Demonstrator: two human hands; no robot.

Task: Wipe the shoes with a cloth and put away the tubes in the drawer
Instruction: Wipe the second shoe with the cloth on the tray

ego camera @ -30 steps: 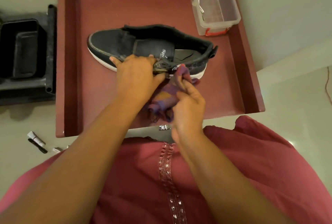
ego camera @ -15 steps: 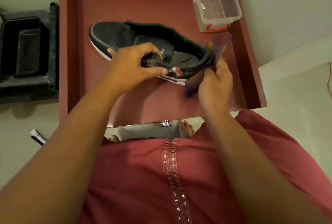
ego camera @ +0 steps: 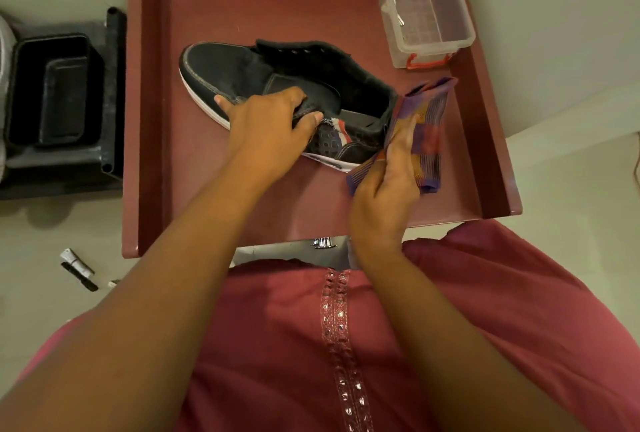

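In the drawer (ego camera: pixel 152 120), 1 shoe (ego camera: pixel 221 71) is gripped by the left hand (ego camera: pixel 266 127), fingers curled over its side; 1 cloth (ego camera: pixel 427 127) is pinched by the right hand (ego camera: pixel 384 196) at the heel. 1 clear box (ego camera: pixel 429 47) sits in the far right corner.

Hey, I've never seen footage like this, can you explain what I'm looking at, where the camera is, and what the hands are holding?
There is no machine here: a person wears a camera on the head, looking down at their own arms. The left hand grips the side of a black sneaker that sits in an open maroon drawer. The right hand holds a folded striped cloth against the sneaker's heel. A clear plastic box stands in the drawer's far right corner. On the floor to the left lie small tubes and a black bin.
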